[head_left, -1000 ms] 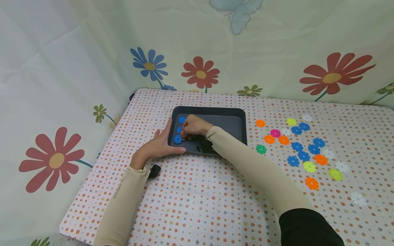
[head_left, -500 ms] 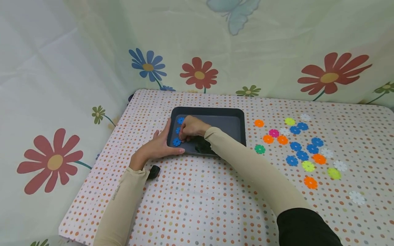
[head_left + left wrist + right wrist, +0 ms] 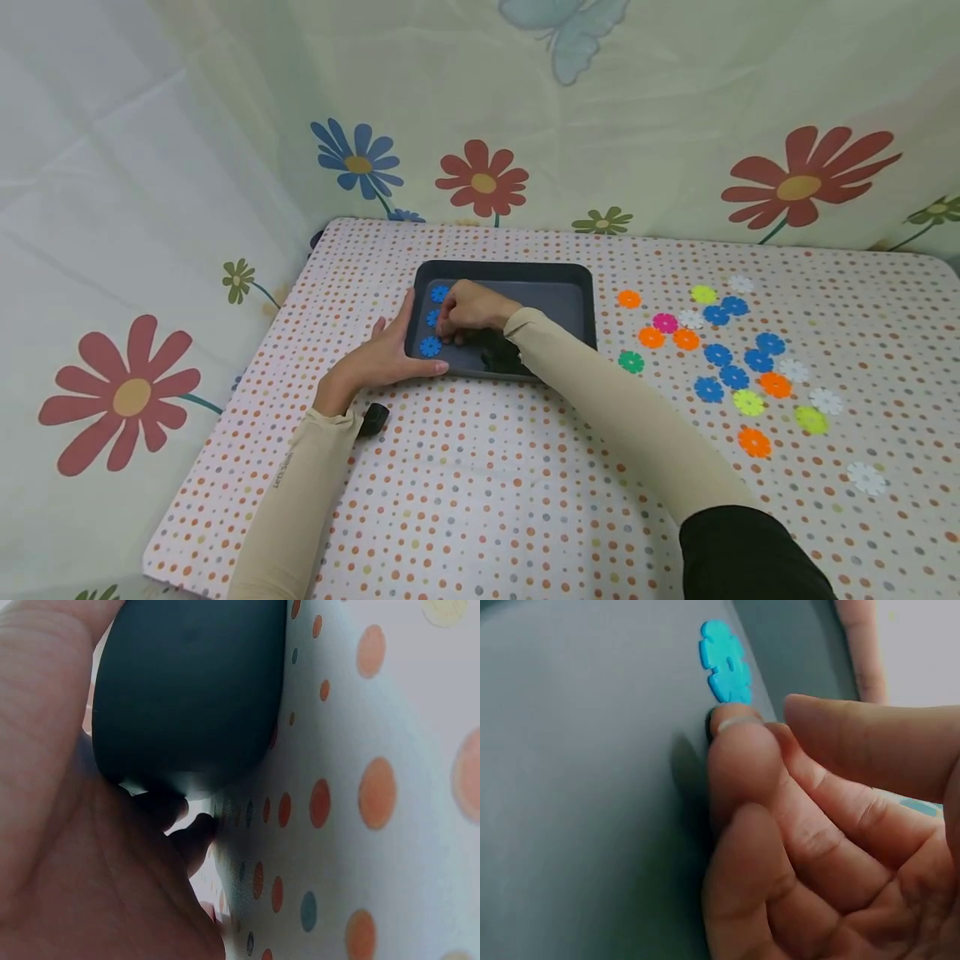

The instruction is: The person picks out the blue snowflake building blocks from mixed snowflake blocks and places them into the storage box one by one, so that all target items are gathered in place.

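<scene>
1. My right hand (image 3: 468, 310) is inside the dark tray (image 3: 558, 283), at its left end, fingers curled down onto the middle blue flower piece (image 3: 432, 317); whether they actually pinch it or only press on it I cannot tell.
2. Two more blue flower pieces lie in the same column along the tray's left wall: one (image 3: 439, 293) toward the far corner, one (image 3: 431, 346) toward the near corner.
3. My left hand (image 3: 384, 357) lies relaxed and flat against the tray's left rim, thumb along the near edge.
4. The tray sits toward the table's far left part.
5. Loose flower pieces (image 3: 718, 355) in orange, blue, white, green and pink are scattered on the dotted tablecloth (image 3: 480, 500) right of the tray.
</scene>
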